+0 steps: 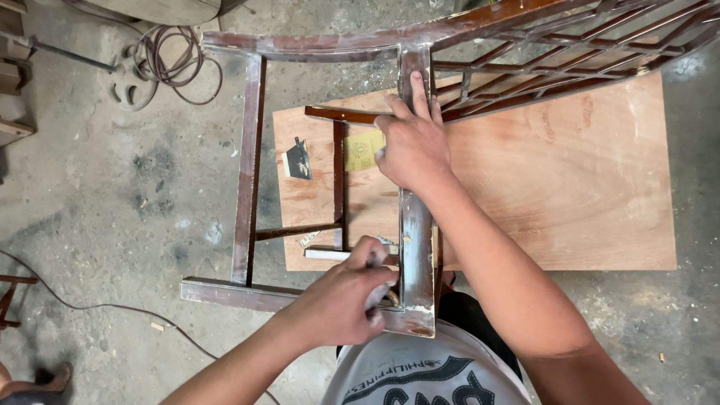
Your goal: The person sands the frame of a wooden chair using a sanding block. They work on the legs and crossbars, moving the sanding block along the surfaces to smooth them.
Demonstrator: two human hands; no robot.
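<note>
A dark brown wooden chair frame (247, 172) with worn, pale patches lies in front of me on a plywood sheet (585, 180). My right hand (412, 142) presses flat on the frame's right rail (417, 225), fingers pointing away from me. My left hand (345, 296) is closed around a small tool or scraper at the near end of that rail; the tool is mostly hidden by my fingers. The chair's lattice back (570, 52) stretches to the upper right.
Grey concrete floor (112, 217) surrounds the work. A coiled cord (172, 64) lies at the upper left. Small pieces of sandpaper (298, 161) rest on the plywood. A thin cable (90, 304) runs across the floor at the lower left.
</note>
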